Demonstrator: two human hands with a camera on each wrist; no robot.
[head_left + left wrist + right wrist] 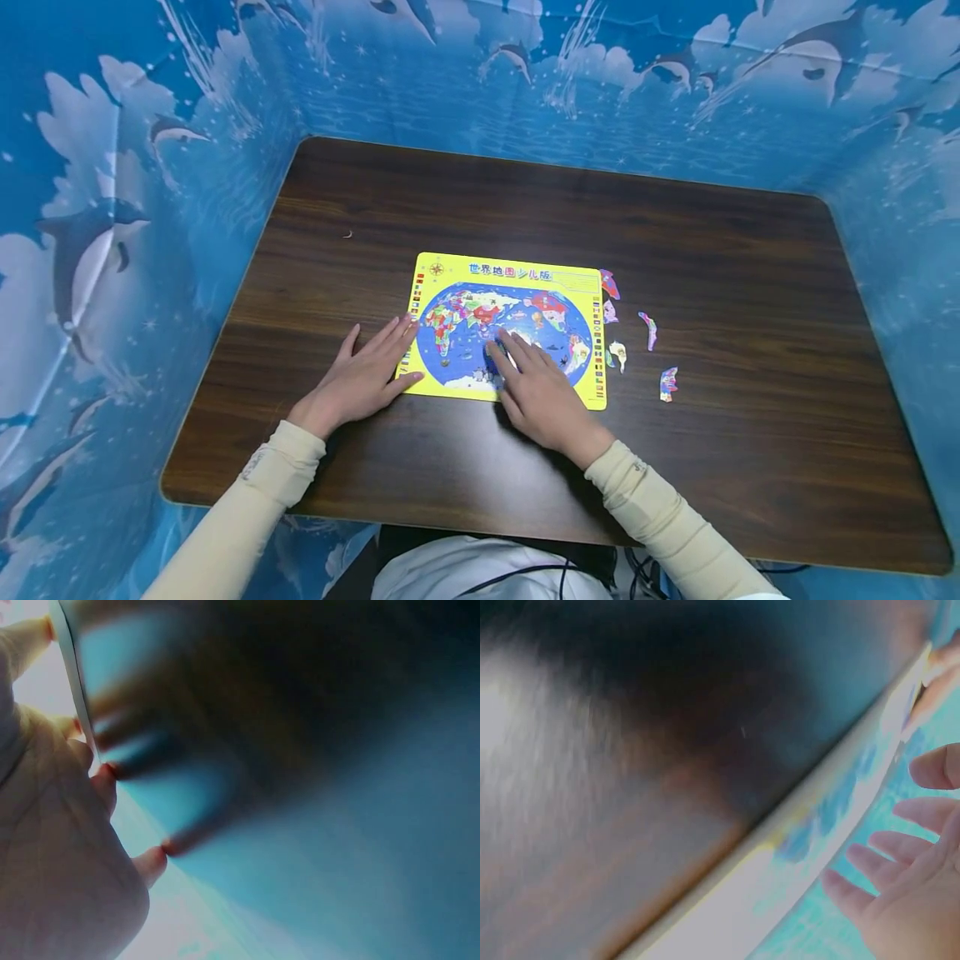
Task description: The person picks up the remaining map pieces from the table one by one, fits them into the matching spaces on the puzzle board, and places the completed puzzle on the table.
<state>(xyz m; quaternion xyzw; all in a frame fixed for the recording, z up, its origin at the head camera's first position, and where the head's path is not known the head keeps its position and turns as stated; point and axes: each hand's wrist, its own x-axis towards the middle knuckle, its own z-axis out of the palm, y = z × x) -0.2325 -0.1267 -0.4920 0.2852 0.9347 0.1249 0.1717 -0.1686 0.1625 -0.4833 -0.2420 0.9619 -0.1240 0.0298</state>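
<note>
A world-map jigsaw puzzle board with a yellow border and a blue oval map lies flat on the table. My left hand rests at its left edge, fingers spread and fairly straight, the thumb on the lower left corner. The left wrist view shows those fingertips touching down on a surface. My right hand is over the lower middle of the map, fingers extended and slightly bent. In the right wrist view its fingers are apart, holding nothing. Part of the map is hidden beneath this hand.
Right of the board lie several loose puzzle pieces: a purple curved one, a multicoloured one, a whitish one and a red-purple one. A tiny curved scrap lies on the dark wooden table. Blue dolphin-print cloth hangs around it.
</note>
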